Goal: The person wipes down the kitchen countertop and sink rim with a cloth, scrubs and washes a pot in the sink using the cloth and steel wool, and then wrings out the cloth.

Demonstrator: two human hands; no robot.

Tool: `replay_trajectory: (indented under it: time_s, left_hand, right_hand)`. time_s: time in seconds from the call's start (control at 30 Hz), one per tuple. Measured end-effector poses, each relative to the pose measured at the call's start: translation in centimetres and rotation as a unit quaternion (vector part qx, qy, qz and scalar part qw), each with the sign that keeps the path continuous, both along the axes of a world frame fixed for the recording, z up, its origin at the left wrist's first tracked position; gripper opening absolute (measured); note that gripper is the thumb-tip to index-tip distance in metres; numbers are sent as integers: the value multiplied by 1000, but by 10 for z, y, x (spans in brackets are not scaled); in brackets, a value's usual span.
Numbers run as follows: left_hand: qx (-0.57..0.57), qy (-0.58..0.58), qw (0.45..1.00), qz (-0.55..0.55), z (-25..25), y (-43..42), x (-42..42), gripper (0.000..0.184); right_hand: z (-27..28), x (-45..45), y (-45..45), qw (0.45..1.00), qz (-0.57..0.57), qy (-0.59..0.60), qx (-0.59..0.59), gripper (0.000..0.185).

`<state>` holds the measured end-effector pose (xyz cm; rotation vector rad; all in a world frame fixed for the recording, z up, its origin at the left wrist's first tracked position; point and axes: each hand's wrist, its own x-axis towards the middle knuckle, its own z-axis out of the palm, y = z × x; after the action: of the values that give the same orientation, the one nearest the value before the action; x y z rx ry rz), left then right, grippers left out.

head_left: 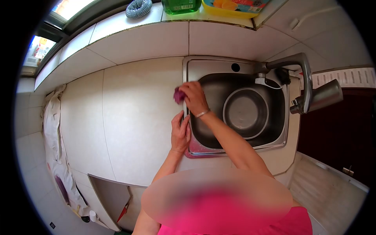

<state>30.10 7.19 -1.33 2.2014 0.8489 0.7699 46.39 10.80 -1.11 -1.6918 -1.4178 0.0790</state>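
A crumpled purple cloth point(179, 95) is gripped in my right hand point(194, 98), at the left rim of the steel sink point(185, 74). A thin bracelet circles that wrist, and the forearm crosses over the basin. Just below, my left hand point(180, 133) rests near the counter's edge of the sink, fingers extended and slightly apart, holding nothing. Beside it, a pink surface point(194, 150) shows at the sink's lower left corner. Inside the basin sits a round metal bowl point(246, 111).
The faucet point(307, 82) rises at the sink's right. Pale counter point(137, 117) extends left. On the back ledge are a steel scourer point(138, 8), a green bottle point(181, 6) and a yellow container point(231, 12). Light fabric point(53, 125) hangs at far left.
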Motion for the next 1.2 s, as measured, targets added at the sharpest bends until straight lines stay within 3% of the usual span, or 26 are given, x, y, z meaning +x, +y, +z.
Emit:
replay_trajectory:
  time_s: [0.17, 0.3, 0.4, 0.5, 0.6, 0.63, 0.73, 0.77, 0.8, 0.87, 0.9, 0.93, 0.97, 1.0, 1.1, 1.13, 1.17, 1.2]
  left_hand:
    - [0, 3, 1000, 1, 4, -1, 1, 37]
    - [-12, -11, 1000, 0, -3, -1, 0, 36]
    - [-19, -6, 1000, 0, -2, -3, 3, 36]
    - [-11, 8, 1000, -6, -2, -2, 2, 36]
    - [2, 17, 1000, -12, 1, -2, 2, 36]
    - [-3, 12, 1000, -12, -1, -2, 1, 36]
    - [3, 16, 1000, -12, 2, -3, 2, 35]
    - [8, 21, 1000, -11, 3, -2, 3, 35]
    - [8, 22, 1000, -12, 5, -2, 3, 35]
    - [9, 24, 1000, -14, 6, -2, 3, 34]
    - [8, 22, 1000, -14, 5, -2, 3, 35]
    - [7, 20, 1000, -14, 3, -2, 3, 35]
    - [6, 18, 1000, -14, 2, -2, 3, 35]
    - [5, 17, 1000, -16, 2, -1, 3, 35]
    - [2, 14, 1000, -23, 4, 0, 2, 36]
    - [1, 13, 1000, -22, 3, 0, 2, 36]
    - [0, 14, 1000, -23, 3, 0, 1, 36]
    - [2, 18, 1000, -23, 3, 1, 0, 36]
  right_hand:
    - [11, 24, -29, 987, 81, 93, -102, 26]
    - [35, 69, 6, 999, -28, 22, -10, 26]
    - [8, 78, 34, 991, -133, 4, -12, 28]
    - [-12, 50, 24, 998, -52, -15, -28, 33]
    - [-5, 43, -3, 994, -9, 65, -84, 28]
    - [-10, 52, -8, 985, -53, 137, -85, 26]
    - [11, 109, -20, 923, -265, 275, -47, 20]
    - [-12, 140, -16, 894, -342, 281, 64, 27]
    - [-2, 160, -17, 852, -430, 285, 91, 33]
    - [-25, 204, -14, 740, -515, 428, 71, 38]
    - [-24, 213, -8, 751, -516, 407, -58, 36]
    - [-12, 217, 0, 790, -456, 229, -340, 35]
    - [1, 221, 10, 768, -379, 72, -511, 34]
    - [17, 224, 16, 746, -337, -4, -574, 34]
    - [70, 231, 21, 737, -289, -60, -609, 32]
    - [90, 229, 18, 738, -319, -38, -593, 34]
    - [94, 229, 17, 808, -440, 125, -371, 37]
    - [98, 226, 18, 802, -518, 275, -112, 41]
